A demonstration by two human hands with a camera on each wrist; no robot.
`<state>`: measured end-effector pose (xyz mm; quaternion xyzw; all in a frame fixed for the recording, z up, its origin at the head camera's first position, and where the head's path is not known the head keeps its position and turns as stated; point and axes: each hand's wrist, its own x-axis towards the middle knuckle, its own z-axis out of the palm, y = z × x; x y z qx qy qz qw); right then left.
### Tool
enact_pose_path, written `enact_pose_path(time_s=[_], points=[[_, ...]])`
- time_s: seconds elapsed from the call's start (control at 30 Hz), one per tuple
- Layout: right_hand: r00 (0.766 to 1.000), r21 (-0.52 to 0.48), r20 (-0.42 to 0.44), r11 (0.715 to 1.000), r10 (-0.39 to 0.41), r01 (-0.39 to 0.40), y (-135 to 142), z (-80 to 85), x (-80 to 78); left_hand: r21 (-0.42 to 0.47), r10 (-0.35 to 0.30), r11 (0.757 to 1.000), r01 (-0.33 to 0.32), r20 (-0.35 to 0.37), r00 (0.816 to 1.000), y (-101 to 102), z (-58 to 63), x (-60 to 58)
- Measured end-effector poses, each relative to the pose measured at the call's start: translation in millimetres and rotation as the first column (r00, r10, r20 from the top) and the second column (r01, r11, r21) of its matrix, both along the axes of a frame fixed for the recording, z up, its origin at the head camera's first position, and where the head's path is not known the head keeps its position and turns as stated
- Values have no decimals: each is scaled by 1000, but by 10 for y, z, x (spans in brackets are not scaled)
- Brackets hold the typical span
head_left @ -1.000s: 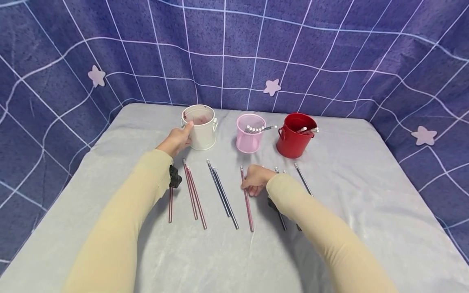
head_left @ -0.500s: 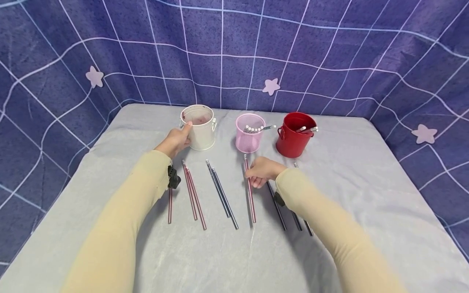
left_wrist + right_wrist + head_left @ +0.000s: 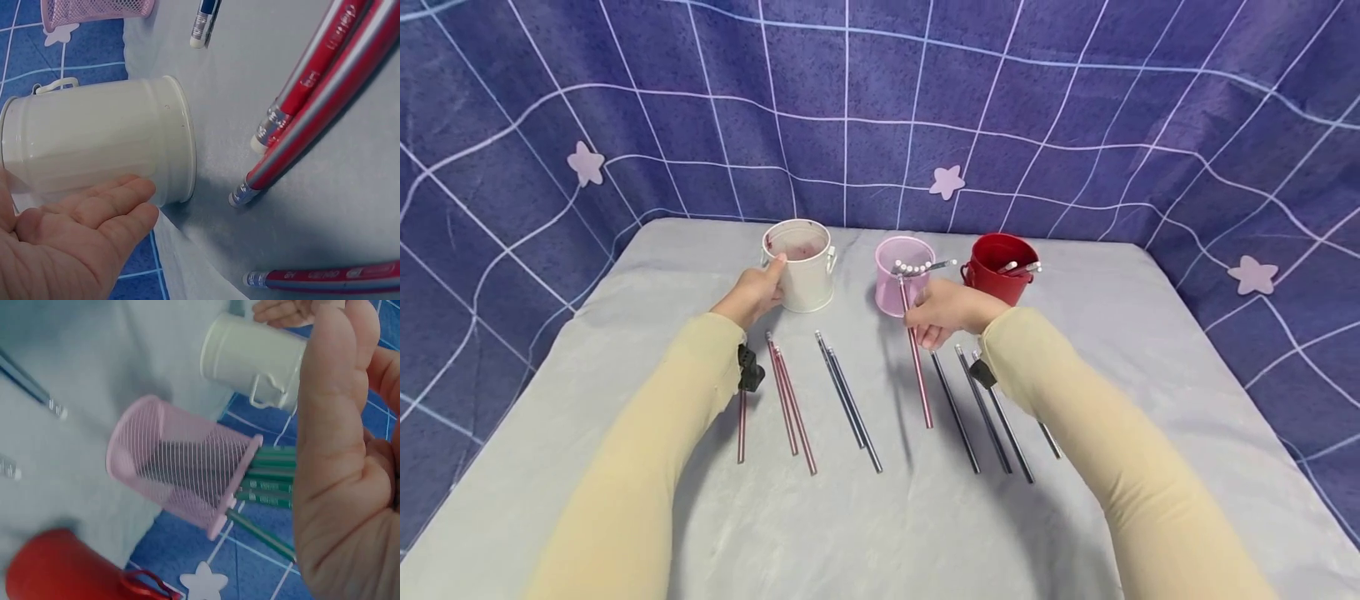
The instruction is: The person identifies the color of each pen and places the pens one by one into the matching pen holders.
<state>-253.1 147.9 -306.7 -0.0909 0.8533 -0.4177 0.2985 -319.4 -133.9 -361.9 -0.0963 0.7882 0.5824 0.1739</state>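
Observation:
In the head view, my right hand [image 3: 943,312] pinches a red pencil [image 3: 921,379] near its upper half. The pencil is lifted and slanted, its eraser end overlapping the front of the pink mesh pencil cup [image 3: 887,292]. Green pencils [image 3: 269,487] stand in that cup, seen in the right wrist view; the held pencil is hidden there behind my hand. My left hand [image 3: 756,292] rests against the white bucket [image 3: 808,283], thumb near the rim. The left wrist view shows its fingers [image 3: 125,200] loosely extended beside the bucket wall.
Red pencils [image 3: 793,408] and dark blue pencils [image 3: 853,404] lie on the grey cloth [image 3: 820,533]. Several dark pencils [image 3: 955,412] lie near my right forearm. A red bucket [image 3: 1000,283] with a few pencils stands at right; a blue curtain [image 3: 880,100] hangs behind.
My right hand has lifted the red pencil off the cloth and carried it away from me, toward the pink cup. My left hand stays at the white bucket.

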Motion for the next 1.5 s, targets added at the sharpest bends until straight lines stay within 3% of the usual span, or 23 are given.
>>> enact_pose_path(time_s=[0.4, 0.67, 0.77, 1.2, 1.33, 1.5], points=[[998, 35, -51, 999, 26, -24, 91, 263, -8, 49, 20, 999, -21, 21, 1000, -24, -16, 10], [983, 36, -173, 998, 56, -50, 131, 354, -22, 57, 14, 998, -15, 11, 1000, -33, -15, 18], [968, 12, -243, 998, 57, -55, 176, 383, -34, 44, 14, 999, -15, 13, 1000, -37, -12, 18], [891, -84, -447, 995, -87, 55, 402, 506, -9, 1, 3, 1000, -3, 28, 1000, -1, 35, -23], [866, -113, -493, 993, -87, 36, 410, 498, 6, 3, -12, 1000, 11, 44, 999, -21, 13, -2], [808, -186, -559, 978, -185, 95, 411, 510, -10, 20, -11, 1000, 10, 35, 999, -62, 10, 8]])
